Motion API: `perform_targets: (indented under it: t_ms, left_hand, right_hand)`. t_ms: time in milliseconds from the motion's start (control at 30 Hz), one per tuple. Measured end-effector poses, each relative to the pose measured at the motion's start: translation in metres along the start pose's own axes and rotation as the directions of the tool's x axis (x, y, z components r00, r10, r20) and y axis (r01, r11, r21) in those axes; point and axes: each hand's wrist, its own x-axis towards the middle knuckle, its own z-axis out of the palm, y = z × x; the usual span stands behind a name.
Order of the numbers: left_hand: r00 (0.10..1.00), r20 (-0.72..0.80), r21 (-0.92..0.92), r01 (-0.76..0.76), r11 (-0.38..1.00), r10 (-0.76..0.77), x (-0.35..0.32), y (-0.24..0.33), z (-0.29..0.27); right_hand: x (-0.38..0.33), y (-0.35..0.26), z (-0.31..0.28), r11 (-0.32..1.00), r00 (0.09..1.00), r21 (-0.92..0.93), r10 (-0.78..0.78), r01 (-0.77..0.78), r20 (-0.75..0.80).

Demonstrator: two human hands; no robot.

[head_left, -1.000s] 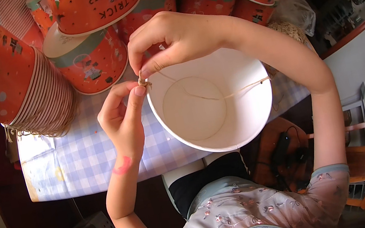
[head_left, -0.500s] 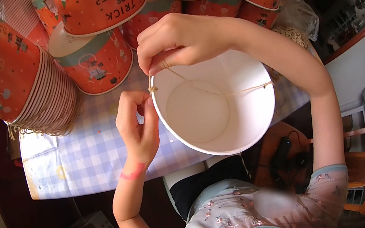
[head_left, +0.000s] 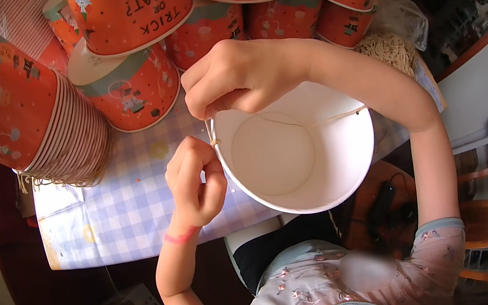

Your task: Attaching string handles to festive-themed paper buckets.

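At the front of the table, our white bucket has cord threaded one side, knotted opposite, tightness unclear, as our right hand pinches it and our left hand curls, hold unclear.

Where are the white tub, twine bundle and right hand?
White tub (head_left: 292, 154), head view: bare inside base.
Twine bundle (head_left: 393, 54), head view: tangled strands.
Right hand (head_left: 233, 78), head view: back of the hand.

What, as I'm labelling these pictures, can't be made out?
In the head view:
Right hand: fingertips hidden under the hand.
White-lined tub: outer side hidden behind its wall.
Knot at its rim: too small to trace.
Upper orange tubs: cut off by the top edge.
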Motion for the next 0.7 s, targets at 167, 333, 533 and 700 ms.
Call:
perform_targets:
  t_ms: [167, 333, 533, 700]
  left_hand:
    - [0.997, -0.055, -0.029, -0.064, 0.997, 0.063, -0.003, -0.002, 0.004]
    - [0.997, -0.061, -0.033, -0.048, 0.998, 0.046, -0.008, -0.003, 0.005]
    - [0.995, -0.098, -0.035, -0.031, 0.999, 0.027, -0.012, -0.004, 0.006]
    - [0.993, -0.115, -0.080, -0.014, 0.997, 0.004, -0.014, -0.001, 0.009]
  right_hand:
    - [-0.001, 0.001, 0.004, 1.000, 0.999, 0.000, -0.026, 0.026, -0.036]
    - [-0.003, 0.000, 0.005, 0.999, 0.999, -0.043, -0.023, 0.022, -0.027]
    - [0.001, 0.001, 0.007, 0.969, 0.994, -0.226, -0.108, 0.099, -0.030]
    - [0.000, -0.003, 0.007, 0.960, 0.994, -0.260, -0.111, 0.101, -0.023]
